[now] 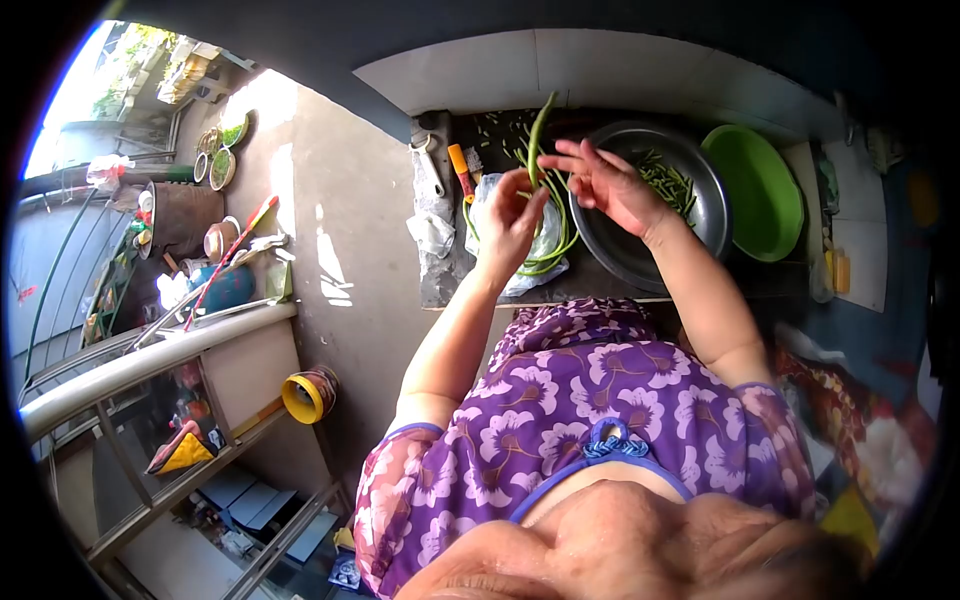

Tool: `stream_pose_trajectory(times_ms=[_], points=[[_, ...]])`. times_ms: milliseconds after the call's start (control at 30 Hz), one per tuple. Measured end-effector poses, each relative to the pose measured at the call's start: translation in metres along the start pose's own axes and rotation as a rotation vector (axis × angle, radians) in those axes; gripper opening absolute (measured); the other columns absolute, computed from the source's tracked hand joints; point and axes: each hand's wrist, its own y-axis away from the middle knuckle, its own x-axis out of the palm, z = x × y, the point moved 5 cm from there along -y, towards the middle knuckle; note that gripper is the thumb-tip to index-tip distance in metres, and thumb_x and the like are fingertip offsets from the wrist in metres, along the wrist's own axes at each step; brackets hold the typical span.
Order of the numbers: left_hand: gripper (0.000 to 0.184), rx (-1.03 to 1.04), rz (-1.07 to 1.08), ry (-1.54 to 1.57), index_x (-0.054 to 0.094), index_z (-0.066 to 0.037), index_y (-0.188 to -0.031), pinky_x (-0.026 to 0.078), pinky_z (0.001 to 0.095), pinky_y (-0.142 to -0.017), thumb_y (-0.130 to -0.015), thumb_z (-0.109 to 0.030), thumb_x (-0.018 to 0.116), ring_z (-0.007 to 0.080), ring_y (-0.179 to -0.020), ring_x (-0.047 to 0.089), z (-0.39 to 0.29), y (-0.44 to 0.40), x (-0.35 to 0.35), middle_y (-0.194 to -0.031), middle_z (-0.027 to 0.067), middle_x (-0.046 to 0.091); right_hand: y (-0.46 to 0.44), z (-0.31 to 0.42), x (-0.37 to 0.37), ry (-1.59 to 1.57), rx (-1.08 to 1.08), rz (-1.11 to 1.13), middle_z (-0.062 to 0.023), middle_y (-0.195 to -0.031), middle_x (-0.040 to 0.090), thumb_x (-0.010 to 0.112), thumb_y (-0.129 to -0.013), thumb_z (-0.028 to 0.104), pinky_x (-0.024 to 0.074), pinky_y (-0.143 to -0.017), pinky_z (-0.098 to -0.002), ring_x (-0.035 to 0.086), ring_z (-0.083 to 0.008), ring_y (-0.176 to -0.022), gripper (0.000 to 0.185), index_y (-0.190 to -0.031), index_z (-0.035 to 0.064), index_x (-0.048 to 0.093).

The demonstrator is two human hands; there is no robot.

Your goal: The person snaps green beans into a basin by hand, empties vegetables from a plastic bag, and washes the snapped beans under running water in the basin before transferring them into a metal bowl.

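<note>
Pinching a green bean [541, 128] between thumb and fingers, the left hand [512, 214] sits just past twelve o'clock in the view, with the bean standing nearly upright and its tip leaning toward one o'clock. The right hand [618, 188] is at three o'clock from it, open, fingers spread and pointing to ten o'clock, close by the bean; whether they touch it cannot be told. Beneath that hand is a dark metal basin [622, 258] holding short cut green pieces [668, 184], and a bright green basin [762, 195] stands just beside it at three o'clock. Below the left hand, at about five o'clock, long green beans [546, 266] curve over a clear plastic bag [550, 238]. An orange-handled tool [459, 160] lies near that hand at ten o'clock, with a white-handled tool [431, 172] farther out at nine to ten. Small green bits [488, 127] dot the dark counter [450, 286] toward eleven.
</note>
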Motion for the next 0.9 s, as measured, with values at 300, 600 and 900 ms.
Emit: stream_pose_trajectory(times_ms=[300, 600, 900], points=[[0.022, 0.138, -0.088, -0.694, 0.064, -0.004, -0.102, 0.048, 0.0325, -0.062, -0.080, -0.003, 0.065, 0.0229, -0.067, 0.058, 0.044, 0.023, -0.039, -0.091, 0.0105, 0.058, -0.017, 0.055, -0.006, 0.084, -0.487, -0.244, -0.0010, -0.085, 0.059, 0.055, -0.094, 0.035, 0.0341, -0.051, -0.0159, 0.041, -0.0023, -0.058, 0.029, -0.103, 0.0076, 0.061], [0.049, -0.379, 0.032, 0.235, 0.065, -0.001, -0.103, 0.045, 0.0231, -0.061, -0.095, -0.046, 0.047, 0.0115, -0.073, 0.059, 0.004, 0.014, -0.002, -0.096, 0.0046, 0.064, 0.004, 0.009, 0.031, 0.694, -0.628, -0.231, -0.0016, -0.092, 0.055, 0.057, -0.094, 0.020, 0.0471, -0.061, -0.0216, 0.056, -0.0081, -0.069, 0.020, -0.100, 0.0045, 0.068], [0.017, -0.641, -0.147, 1.188, 0.059, -0.005, -0.091, 0.050, 0.0198, -0.058, -0.087, -0.020, 0.066, 0.0109, -0.067, 0.061, 0.010, 0.005, 0.037, -0.080, 0.0035, 0.064, 0.059, 0.030, 0.046, 1.016, -0.815, -0.342, -0.0056, -0.080, 0.065, 0.072, -0.080, 0.007, 0.0490, -0.062, -0.0250, 0.062, -0.0124, -0.070, 0.017, -0.093, 0.0036, 0.062]])
